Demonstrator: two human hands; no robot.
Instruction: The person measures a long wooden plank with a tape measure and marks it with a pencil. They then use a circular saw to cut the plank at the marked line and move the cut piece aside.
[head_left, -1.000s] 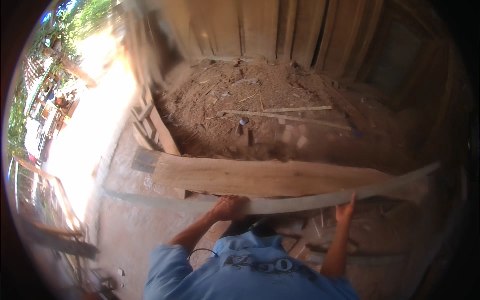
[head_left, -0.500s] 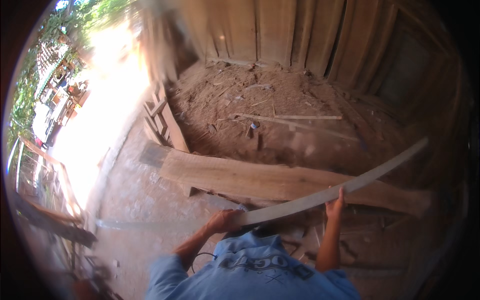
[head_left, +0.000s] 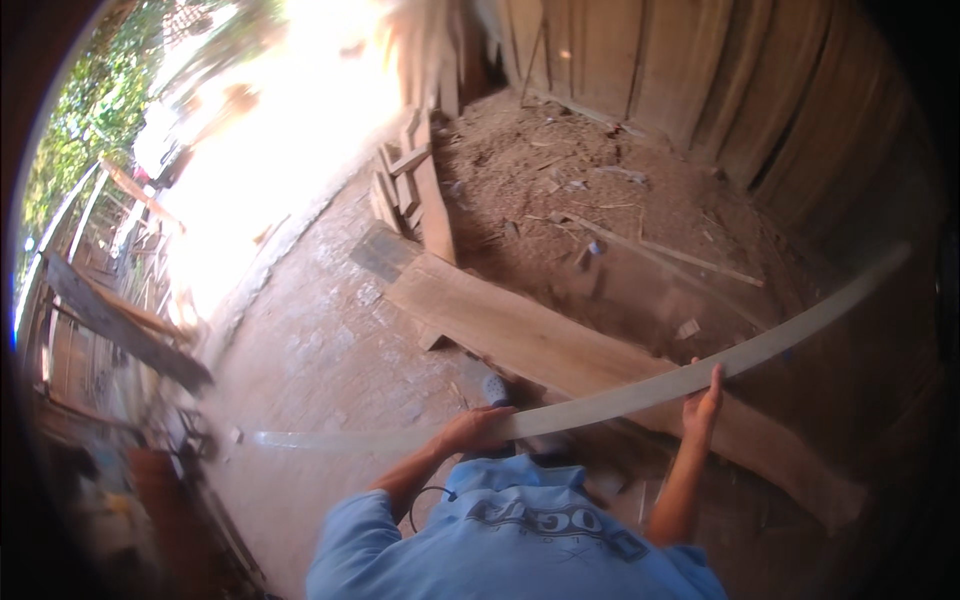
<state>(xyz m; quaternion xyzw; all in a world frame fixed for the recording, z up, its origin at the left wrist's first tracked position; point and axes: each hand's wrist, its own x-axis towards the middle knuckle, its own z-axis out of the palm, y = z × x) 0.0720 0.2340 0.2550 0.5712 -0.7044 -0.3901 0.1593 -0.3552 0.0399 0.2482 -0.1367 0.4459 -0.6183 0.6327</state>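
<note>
A person's left hand [head_left: 478, 430] and right hand [head_left: 703, 400] hold a long, flat, pale grey strip [head_left: 610, 400] of uncertain material, spanning from ten o'clock to two o'clock. The step in hand appears to be handling it clear of the floor; any further move would call for both grips working together, with care for the long free ends.

The left hand, at eleven o'clock, closes over the strip with its back upward, elbow bent out. The right, at two o'clock, supports it from below, thumb raised against the near side and a fingertip at the far edge, the forearm reaching forward.

Beneath the right-hand stretch, a wide, light-brown wooden plank [head_left: 510, 325] slants from eleven o'clock to three; whether the strip touches it cannot be told. A small wooden block [head_left: 432, 339] shows under the plank's near edge at eleven.

Beyond, a mound of loose brown material [head_left: 540, 165] lies between twelve and one o'clock, before a wall of upright brown boards [head_left: 670, 70]. A dark, weathered wooden beam [head_left: 130, 325] juts in at ten.
</note>
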